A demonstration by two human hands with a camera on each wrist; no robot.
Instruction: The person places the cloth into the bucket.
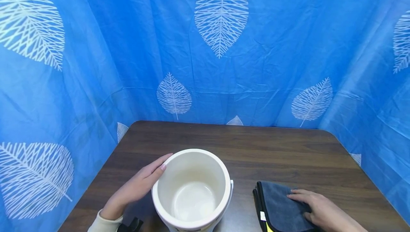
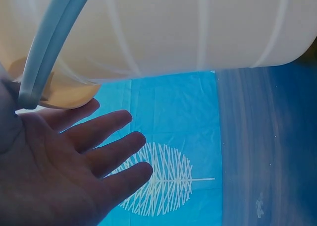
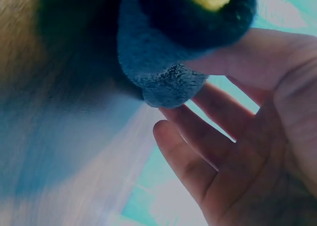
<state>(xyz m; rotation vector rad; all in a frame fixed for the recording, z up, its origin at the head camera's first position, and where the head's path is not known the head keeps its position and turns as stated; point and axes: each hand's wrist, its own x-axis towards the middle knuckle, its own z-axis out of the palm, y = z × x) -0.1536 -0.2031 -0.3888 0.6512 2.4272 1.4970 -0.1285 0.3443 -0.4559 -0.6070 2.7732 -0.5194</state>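
A white bucket (image 1: 193, 155) stands upright on the table, its inside bare. My left hand (image 1: 141, 185) rests against the left of its rim, thumb near the top edge. Seen from the left wrist, the hand's fingers (image 2: 106, 132) are spread and fairly straight beside the bucket's wall (image 2: 163, 28) and its pale blue handle (image 2: 54, 42). To the right lies a folded dark grey towel (image 1: 282, 203) with black edging and a yellow patch. My right hand (image 1: 323, 210) pinches the towel's right side; in the right wrist view its fold (image 3: 171, 84) sits between thumb and fingers.
The brown wooden table (image 1: 250, 143) has rounded back corners. A blue curtain (image 1: 272, 47) printed with white leaves hangs round its back and sides. A black strap (image 1: 132, 225) is at my left wrist.
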